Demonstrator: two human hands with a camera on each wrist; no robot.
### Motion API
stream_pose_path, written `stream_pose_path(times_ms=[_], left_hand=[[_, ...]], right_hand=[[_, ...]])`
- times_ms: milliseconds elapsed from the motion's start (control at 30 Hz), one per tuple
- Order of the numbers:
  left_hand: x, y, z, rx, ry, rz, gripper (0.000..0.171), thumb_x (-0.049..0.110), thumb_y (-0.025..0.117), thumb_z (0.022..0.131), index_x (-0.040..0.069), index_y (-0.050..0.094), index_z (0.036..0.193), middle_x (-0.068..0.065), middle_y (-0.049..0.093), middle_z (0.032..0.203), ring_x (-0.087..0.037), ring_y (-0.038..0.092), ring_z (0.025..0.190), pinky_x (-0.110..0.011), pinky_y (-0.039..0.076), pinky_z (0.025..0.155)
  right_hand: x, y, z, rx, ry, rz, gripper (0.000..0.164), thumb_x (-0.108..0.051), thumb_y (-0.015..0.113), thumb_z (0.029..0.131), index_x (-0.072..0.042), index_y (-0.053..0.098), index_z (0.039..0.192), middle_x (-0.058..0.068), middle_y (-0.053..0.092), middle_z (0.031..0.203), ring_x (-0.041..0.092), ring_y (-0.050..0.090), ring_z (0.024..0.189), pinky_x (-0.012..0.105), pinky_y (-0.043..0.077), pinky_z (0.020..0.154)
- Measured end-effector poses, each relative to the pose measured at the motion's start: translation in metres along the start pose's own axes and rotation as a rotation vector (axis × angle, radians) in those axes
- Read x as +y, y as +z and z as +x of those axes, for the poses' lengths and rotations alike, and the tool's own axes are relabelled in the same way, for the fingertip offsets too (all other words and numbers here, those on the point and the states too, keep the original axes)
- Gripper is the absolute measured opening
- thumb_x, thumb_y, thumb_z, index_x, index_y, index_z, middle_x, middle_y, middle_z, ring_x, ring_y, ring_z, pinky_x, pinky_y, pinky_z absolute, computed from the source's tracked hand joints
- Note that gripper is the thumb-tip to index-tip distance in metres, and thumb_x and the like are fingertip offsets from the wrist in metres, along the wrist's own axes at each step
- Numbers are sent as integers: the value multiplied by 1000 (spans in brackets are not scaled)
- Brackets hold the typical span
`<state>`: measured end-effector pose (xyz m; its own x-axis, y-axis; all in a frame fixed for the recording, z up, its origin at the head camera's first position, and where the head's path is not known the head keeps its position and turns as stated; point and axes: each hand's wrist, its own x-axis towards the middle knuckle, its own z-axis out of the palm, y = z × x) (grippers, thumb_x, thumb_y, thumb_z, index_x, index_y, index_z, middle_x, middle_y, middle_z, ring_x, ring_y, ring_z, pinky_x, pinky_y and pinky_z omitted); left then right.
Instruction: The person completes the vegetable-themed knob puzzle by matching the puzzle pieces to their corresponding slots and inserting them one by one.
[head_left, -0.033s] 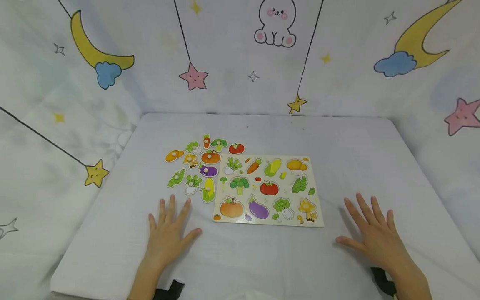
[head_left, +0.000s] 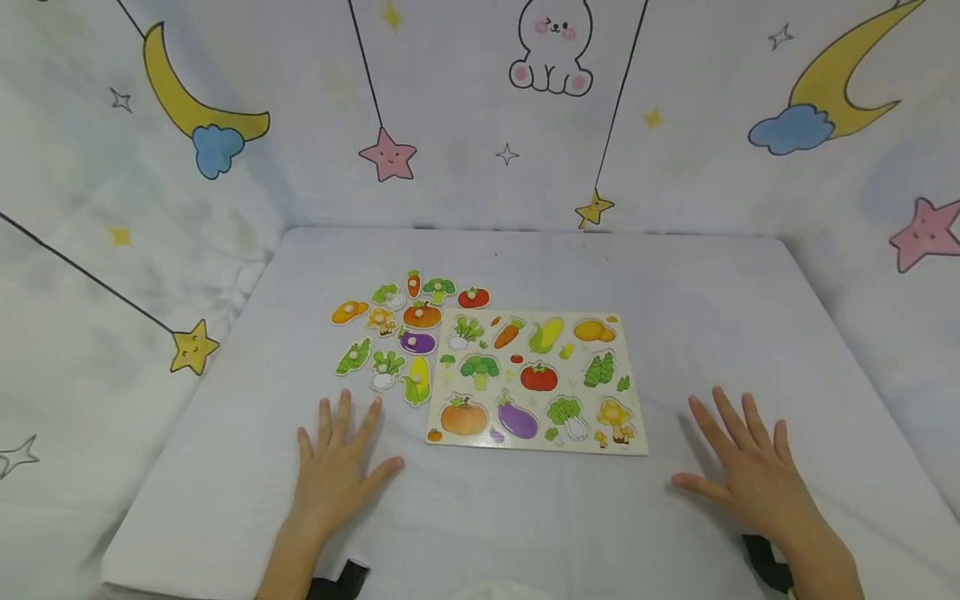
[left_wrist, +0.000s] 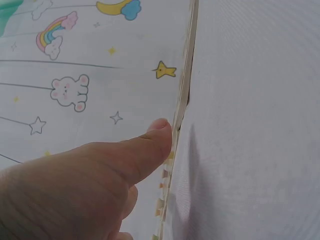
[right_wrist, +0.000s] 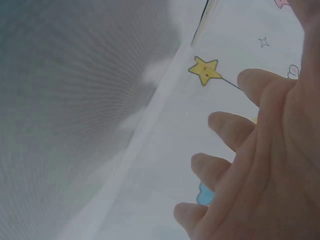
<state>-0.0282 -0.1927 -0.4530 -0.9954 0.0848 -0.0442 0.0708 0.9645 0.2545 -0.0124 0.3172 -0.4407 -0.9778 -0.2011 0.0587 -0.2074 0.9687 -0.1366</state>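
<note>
A vegetable puzzle board point(head_left: 495, 396) lies flat mid-table, printed with pictures of vegetables. Loose knobbed pieces cluster at its left and upper left, among them an eggplant piece point(head_left: 417, 341), a corn piece point(head_left: 416, 382), a turnip piece point(head_left: 386, 370), a pumpkin piece point(head_left: 422, 315) and a tomato piece point(head_left: 473, 298). Below that cluster is my left hand point(head_left: 333, 479), palm down with fingers spread, holding nothing. My right hand point(head_left: 753, 467) is spread likewise, right of the board and apart from it. In the wrist views, the left thumb point(left_wrist: 150, 147) and right fingers point(right_wrist: 230, 130) look straight or relaxed.
A white cloth covers the table point(head_left: 712, 292). Behind and beside it hangs a white curtain point(head_left: 465, 192) printed with moons, stars and a bear. Black straps point(head_left: 341, 581) show near both wrists.
</note>
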Motion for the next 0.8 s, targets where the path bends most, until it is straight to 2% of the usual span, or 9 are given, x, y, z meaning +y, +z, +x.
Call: stream_pose_path(times_ms=[200,300,433,500,600,700,800], left_hand=[[2,-3,0,7,1,1,85,63,61,85,23,32,154,-21,8,163,-51,3,147,-78,6,105],[2,-5,1,15,0,3,85,63,61,85,23,32,154,-22,9,162,-51,3,147,-78,6,106],[3,-5,1,16,-6,3,85,63,61,85,22,32,153,-23,9,162,-52,3,146,-77,7,106],[4,-4,1,12,-9,0,85,62,62,85,22,32,154,-24,9,162,-53,3,146,-77,8,106],[5,-2,1,6,-13,-3,85,61,63,85,21,32,154,-24,9,161,-54,4,145,-78,10,105],[6,-2,1,-3,-19,-9,85,60,63,85,21,31,154,-25,9,161,-55,5,145,-78,10,105],[7,-2,1,-6,-19,-19,85,60,64,85,21,31,154,-25,10,161,-55,5,145,-78,10,105]], right_hand=[[5,-2,4,7,-14,15,114,-63,72,74,-27,3,158,13,0,165,43,-9,149,71,-11,108],[9,-5,11,37,-68,35,118,-61,77,71,-26,6,158,12,2,165,41,-8,150,72,-5,109],[15,-10,27,47,-166,160,114,-50,83,69,-22,17,158,14,11,164,43,1,150,72,4,111],[17,-12,38,-6,-191,254,109,-46,82,71,-22,20,157,17,15,163,46,5,149,71,5,111],[18,-14,55,-138,-187,362,103,-46,80,74,-23,22,156,21,18,161,51,7,146,72,6,110],[17,-14,69,-257,-175,416,103,-51,79,73,-24,24,156,24,17,160,53,6,145,73,6,109],[14,-14,77,-317,-172,425,105,-53,80,70,-22,27,155,26,16,159,55,5,144,75,5,107]])
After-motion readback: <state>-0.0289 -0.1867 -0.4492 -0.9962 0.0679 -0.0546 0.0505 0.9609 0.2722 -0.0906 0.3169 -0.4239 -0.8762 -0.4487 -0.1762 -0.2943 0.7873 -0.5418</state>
